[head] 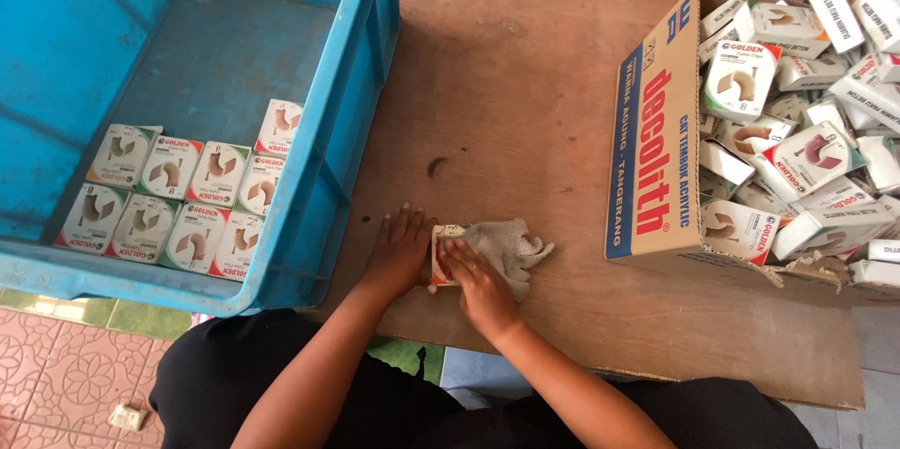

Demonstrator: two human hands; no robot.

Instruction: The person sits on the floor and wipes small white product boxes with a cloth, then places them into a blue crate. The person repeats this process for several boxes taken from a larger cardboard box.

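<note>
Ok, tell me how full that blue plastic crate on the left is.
Mostly empty. The blue plastic crate holds only two short rows of small white boxes in its near corner, with bare floor showing across the rest.

Both arms reach forward from the bottom of the view, bare from the elbow down, and they come close together at the hands. The left hand (398, 247) lies flat with the palm down. Its fingers are spread a little and point away from the body. The right hand (480, 285) sits just beside it, close enough that the two nearly touch. The right hand is also palm down, with its fingers bent a bit and pointing toward the left hand. The right wrist is turned inward. Both forearms slope up from the person's lap, and the elbows stay low and apart.
</note>
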